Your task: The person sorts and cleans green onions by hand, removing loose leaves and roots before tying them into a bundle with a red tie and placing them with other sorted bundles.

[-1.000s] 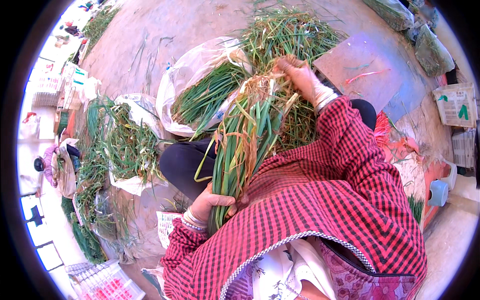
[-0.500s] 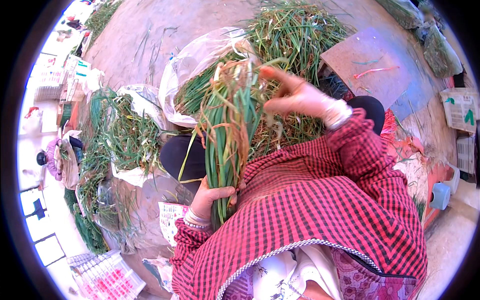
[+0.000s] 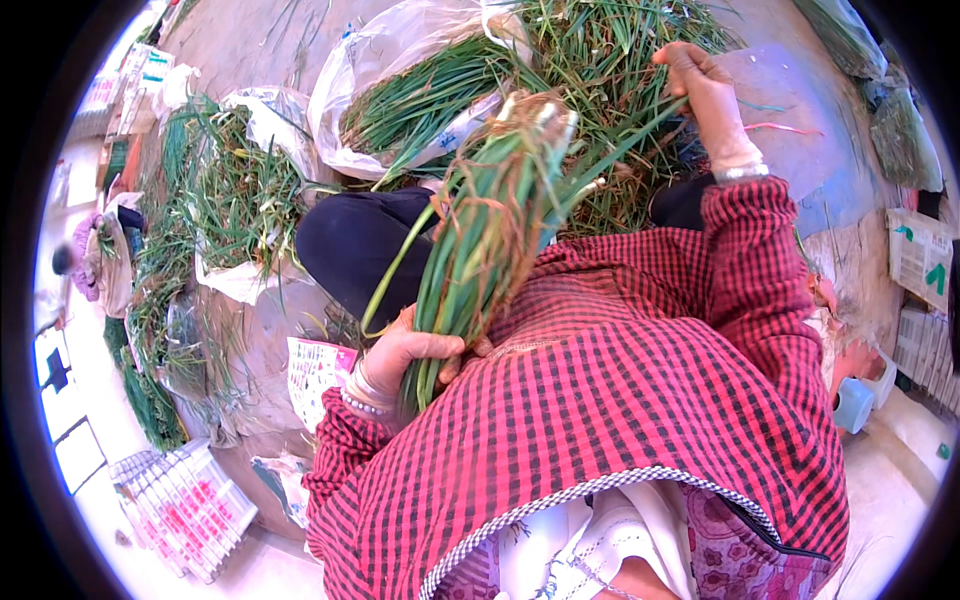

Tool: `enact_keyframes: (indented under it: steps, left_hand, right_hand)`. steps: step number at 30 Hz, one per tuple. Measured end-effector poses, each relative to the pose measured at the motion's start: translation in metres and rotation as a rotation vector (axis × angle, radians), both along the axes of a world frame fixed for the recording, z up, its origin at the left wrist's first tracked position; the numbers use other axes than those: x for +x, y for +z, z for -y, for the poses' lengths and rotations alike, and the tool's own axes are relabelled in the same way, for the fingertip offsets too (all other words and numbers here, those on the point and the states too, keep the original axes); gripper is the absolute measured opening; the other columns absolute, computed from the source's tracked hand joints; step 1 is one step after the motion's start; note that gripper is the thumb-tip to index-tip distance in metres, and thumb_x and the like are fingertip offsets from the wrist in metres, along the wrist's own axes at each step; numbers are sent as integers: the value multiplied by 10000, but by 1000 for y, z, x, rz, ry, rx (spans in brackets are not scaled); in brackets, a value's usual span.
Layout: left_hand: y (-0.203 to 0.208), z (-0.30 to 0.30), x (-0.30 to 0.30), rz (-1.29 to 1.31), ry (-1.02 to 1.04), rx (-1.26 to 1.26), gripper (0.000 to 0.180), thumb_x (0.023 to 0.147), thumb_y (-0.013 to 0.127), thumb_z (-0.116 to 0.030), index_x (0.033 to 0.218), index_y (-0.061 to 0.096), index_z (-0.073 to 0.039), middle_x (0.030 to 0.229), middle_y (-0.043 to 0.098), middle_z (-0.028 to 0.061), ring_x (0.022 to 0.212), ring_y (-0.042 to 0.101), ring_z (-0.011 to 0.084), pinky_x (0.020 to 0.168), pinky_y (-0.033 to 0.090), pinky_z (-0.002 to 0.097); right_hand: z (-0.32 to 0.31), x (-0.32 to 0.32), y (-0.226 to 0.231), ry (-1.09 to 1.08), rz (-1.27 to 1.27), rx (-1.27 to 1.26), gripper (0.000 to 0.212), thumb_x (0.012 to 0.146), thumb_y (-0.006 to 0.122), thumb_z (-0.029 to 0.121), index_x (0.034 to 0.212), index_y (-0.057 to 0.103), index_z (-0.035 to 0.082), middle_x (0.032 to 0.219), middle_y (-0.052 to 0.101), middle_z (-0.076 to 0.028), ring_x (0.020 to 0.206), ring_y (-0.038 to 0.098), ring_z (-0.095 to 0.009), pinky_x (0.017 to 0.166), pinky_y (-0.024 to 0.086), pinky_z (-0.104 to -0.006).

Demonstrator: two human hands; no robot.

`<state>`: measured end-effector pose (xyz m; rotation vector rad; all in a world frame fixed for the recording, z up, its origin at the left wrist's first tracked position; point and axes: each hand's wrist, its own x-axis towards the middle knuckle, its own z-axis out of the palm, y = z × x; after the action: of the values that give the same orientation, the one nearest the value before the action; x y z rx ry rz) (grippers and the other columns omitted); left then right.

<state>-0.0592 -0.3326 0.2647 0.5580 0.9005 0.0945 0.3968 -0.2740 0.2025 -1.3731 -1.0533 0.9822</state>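
Observation:
My left hand (image 3: 412,352) is closed round the leafy end of a bunch of scallions (image 3: 468,245), near my lap. The bunch tilts up to the right, its pale root ends at the top and dry brown leaves hanging among the green. Up and to the right, my right hand (image 3: 697,82) pinches the tip of a long green scallion leaf (image 3: 640,132), which stretches down toward the bunch's right side. Beyond the bunch lies an open clear plastic bag (image 3: 335,95) with trimmed-looking green scallions (image 3: 425,95) inside.
A loose scallion heap (image 3: 625,50) lies ahead, another pile (image 3: 235,185) to the left. White crates stand at the lower left (image 3: 185,505) and right edge (image 3: 920,255). A pale blue cup (image 3: 853,403) is at the right. Far left, another person (image 3: 95,255) sits.
My right hand has moved up and right, away from the bunch, and now pinches a leaf. The bunch has tilted further right in my left hand. The view has shifted slightly.

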Motion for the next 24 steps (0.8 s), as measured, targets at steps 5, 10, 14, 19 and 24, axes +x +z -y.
enact_keyframes:
  steps: [5,10,14,19,24]
  left_hand:
    - [-20,-4,-7,140,3,-135,504,810,704,-206,1207,527,50,902,676,175,493,525,123,448,429,236]
    - [-31,-3,-10,209,-82,-185,618,778,772,-333,1212,531,35,923,673,162,564,577,132,499,464,239]
    - [-45,7,-21,214,-47,-141,784,736,812,-477,1262,508,18,966,669,186,678,585,152,594,473,262]
    - [-28,-10,-3,233,-109,-78,827,701,841,-455,1284,486,13,963,679,203,554,552,108,471,432,217]
    - [-13,-31,12,168,-231,83,757,665,880,-261,1266,502,0,985,694,165,775,650,181,710,517,293]
  right_hand:
    - [30,-113,46,512,884,416,590,779,753,248,1325,577,110,1361,523,-185,1362,411,-353,1145,331,-467]
    - [31,-160,22,786,654,620,302,756,755,211,1026,673,103,1255,607,-87,1313,469,-337,1105,366,-487]
    - [30,-173,17,792,415,485,210,810,720,213,959,651,82,1053,664,-68,1058,618,-304,896,493,-397]
    - [19,-172,28,494,609,464,151,883,677,157,1007,629,88,907,668,-89,810,685,-294,698,547,-356]
    - [-3,-152,38,246,534,446,185,910,656,239,1065,649,138,852,693,-122,796,685,-340,675,559,-379]
